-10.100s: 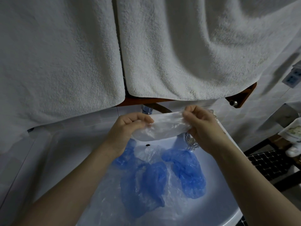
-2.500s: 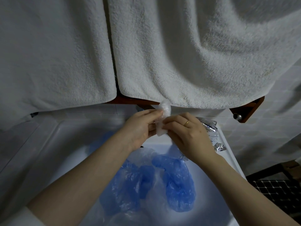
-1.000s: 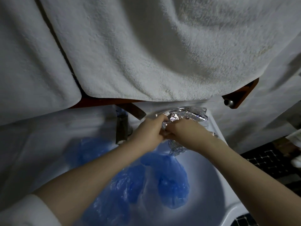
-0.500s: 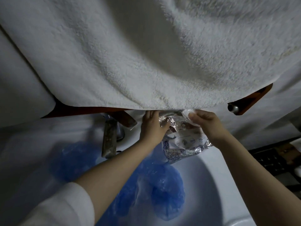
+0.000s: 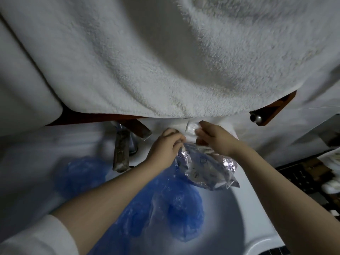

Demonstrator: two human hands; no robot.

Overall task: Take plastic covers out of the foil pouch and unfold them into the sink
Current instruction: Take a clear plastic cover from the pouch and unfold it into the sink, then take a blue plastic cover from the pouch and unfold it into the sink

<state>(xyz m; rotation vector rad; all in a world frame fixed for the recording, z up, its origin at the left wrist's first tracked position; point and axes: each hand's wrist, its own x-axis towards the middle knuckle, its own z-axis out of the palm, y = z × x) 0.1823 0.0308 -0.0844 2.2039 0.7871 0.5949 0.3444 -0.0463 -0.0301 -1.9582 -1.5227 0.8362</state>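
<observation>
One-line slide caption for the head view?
Left hand holds foil pouch while right hand pinches folded cover above sink.

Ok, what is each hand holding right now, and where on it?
The left hand grips the foil pouch at its top open edge. The right hand pinches a small folded plastic cover by its end, just above the pouch mouth.

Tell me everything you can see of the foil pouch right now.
The foil pouch is crinkled, shiny silver foil with small blue printed motifs. It hangs over the sink, above the blue covers. The left hand grips its top edge; the right hand pinches a folded clear cover just above its mouth.
</observation>
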